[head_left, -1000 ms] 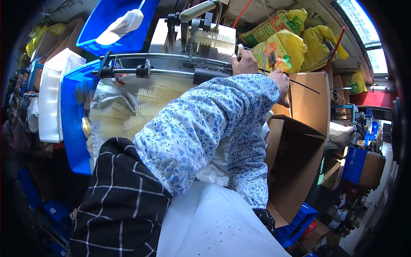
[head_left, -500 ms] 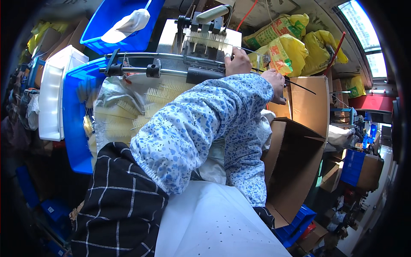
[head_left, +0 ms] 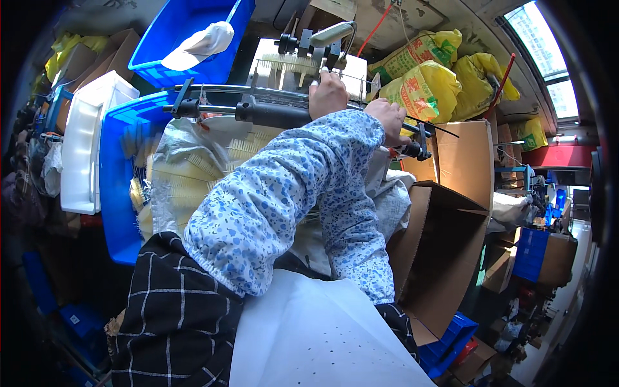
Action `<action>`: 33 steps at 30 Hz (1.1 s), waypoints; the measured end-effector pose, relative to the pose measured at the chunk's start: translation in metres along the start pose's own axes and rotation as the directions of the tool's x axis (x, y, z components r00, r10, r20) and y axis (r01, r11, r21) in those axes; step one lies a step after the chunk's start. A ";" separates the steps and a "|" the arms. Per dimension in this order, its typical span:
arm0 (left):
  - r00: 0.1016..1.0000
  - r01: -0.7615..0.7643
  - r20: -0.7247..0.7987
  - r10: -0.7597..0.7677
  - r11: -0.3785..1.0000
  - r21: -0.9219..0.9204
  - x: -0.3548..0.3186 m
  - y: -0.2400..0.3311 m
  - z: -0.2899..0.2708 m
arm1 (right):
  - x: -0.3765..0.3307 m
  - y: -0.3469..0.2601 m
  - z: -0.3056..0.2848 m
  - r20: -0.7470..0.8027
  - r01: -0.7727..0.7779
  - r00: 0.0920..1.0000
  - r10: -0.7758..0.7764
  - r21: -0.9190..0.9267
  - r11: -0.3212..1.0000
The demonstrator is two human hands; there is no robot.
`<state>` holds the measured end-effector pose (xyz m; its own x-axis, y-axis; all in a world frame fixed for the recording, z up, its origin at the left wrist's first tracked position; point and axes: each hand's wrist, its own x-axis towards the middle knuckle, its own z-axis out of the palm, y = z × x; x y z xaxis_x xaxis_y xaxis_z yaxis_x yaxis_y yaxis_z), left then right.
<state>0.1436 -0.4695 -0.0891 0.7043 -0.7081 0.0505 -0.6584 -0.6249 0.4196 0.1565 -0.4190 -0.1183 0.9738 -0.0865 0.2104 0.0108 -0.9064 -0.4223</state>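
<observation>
"So, head view: which step?"

"Working a bristled brush (head_left: pixel 284 62), I judge. It lies across the left part of the pale metal plate (head_left: pixel 357 66). My right hand (head_left: pixel 327 95) is at the brush's right end; my left hand (head_left: pixel 388 119), apart from it, is by a dark rod (head_left: pixel 438 129) past the plate's right edge. Forearms crossed, left on top."

"Next move?"

"Calls for gentle guiding, I'd say, bristles uncrushed."

"Hard to make out?"

"Whether either hand is clamped on anything: can't tell, knuckles in the way. My left sleeve (head_left: pixel 245 226) hides the right wrist and part of the spare brushes (head_left: pixel 184 184); no count possible."
</observation>
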 end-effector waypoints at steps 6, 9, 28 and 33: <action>1.000 0.002 0.009 -0.002 1.000 -0.015 0.001 0.002 0.003 | 0.000 0.005 -0.001 0.012 0.020 1.000 -0.020 -0.021 1.000; 1.000 -0.014 0.010 0.014 1.000 -0.028 0.009 0.010 0.014 | -0.003 0.018 -0.010 0.003 0.037 0.999 -0.037 -0.023 0.999; 0.996 -0.085 -0.002 0.085 0.992 -0.088 0.049 0.048 0.054 | -0.006 0.094 -0.016 -0.085 0.032 0.996 -0.030 0.023 0.999; 0.996 -0.076 0.048 0.081 0.992 -0.105 0.049 0.051 0.051 | -0.007 0.101 -0.019 -0.083 0.043 0.996 -0.042 0.015 0.999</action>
<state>0.1313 -0.5532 -0.1118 0.6350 -0.7714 0.0412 -0.6783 -0.5313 0.5075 0.1463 -0.5177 -0.1457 0.9504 -0.0825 0.3000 0.0560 -0.9032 -0.4257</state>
